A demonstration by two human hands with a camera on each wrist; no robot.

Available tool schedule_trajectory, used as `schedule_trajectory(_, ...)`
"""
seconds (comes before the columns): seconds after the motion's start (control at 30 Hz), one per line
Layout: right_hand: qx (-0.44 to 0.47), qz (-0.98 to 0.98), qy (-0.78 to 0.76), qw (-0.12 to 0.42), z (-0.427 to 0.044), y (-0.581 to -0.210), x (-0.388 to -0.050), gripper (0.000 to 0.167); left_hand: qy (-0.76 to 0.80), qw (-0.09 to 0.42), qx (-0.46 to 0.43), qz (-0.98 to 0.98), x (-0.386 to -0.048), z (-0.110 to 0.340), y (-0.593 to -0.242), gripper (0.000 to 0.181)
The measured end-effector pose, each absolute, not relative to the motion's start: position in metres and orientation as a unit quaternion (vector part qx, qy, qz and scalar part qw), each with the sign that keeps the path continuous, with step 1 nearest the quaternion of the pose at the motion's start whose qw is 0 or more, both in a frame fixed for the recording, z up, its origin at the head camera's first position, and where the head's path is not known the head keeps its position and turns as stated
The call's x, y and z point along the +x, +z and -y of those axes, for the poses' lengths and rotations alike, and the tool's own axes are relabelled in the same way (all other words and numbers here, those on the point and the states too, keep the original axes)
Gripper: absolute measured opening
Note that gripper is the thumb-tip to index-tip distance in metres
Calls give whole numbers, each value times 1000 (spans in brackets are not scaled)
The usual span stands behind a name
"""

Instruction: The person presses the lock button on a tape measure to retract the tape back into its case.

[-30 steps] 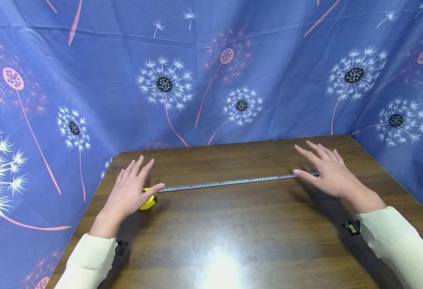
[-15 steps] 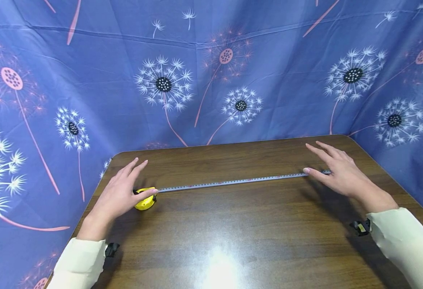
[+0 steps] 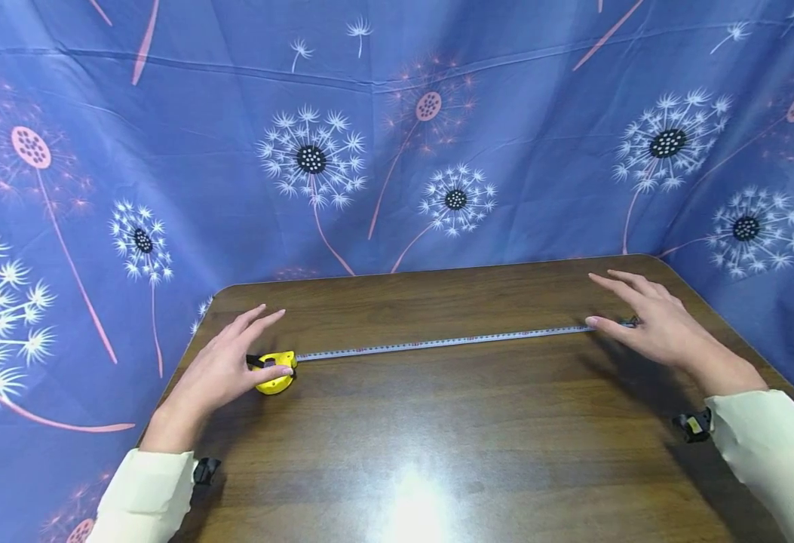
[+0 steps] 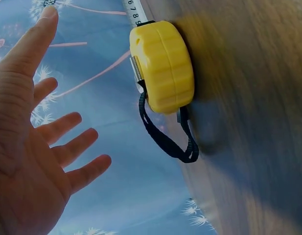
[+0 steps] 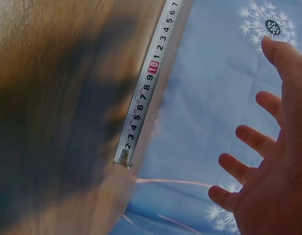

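your left hand [image 3: 220,368] hovers with fingers spread, gripping nothing, near the yellow tape measure [image 4: 165,68] on the table [image 3: 505,437]; in the head view your thumb [image 3: 268,375] overlaps it. your right hand [image 3: 664,332], likewise spread and holding nothing, hides part of the extended blade [image 3: 437,344] (the right wrist view shows its end hook [image 5: 124,159] but cuts off the rest).

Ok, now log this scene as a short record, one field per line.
Tape case: yellow, with a black strap, on the table
Blade: pulled out across the table
Left hand: near the tape case, holding nothing
Right hand: near the blade's hooked end, holding nothing
Backdrop: blue cloth, dandelion print
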State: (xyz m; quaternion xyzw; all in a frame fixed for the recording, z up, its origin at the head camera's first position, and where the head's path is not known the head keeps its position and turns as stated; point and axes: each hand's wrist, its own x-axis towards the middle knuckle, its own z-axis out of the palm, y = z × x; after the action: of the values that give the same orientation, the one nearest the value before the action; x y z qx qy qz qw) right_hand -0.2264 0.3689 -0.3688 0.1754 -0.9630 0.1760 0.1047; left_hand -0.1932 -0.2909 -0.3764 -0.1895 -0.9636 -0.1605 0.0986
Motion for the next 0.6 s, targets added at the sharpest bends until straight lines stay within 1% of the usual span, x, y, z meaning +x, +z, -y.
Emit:
schedule_trajectory(0.27,173,964,175,104,-376,-370,-229,78,-169,67,-185,966,-193,292,-380,96)
schedule_trajectory(0.4,172,964,174,107,-379,-371,-230,79,-172,64,-184,966,-192,293,-383,96)
schedule_trajectory(0.6,169,965,178,94,-383,-374,-230,81,-171,56,-181,967,-192,297,-389,95)
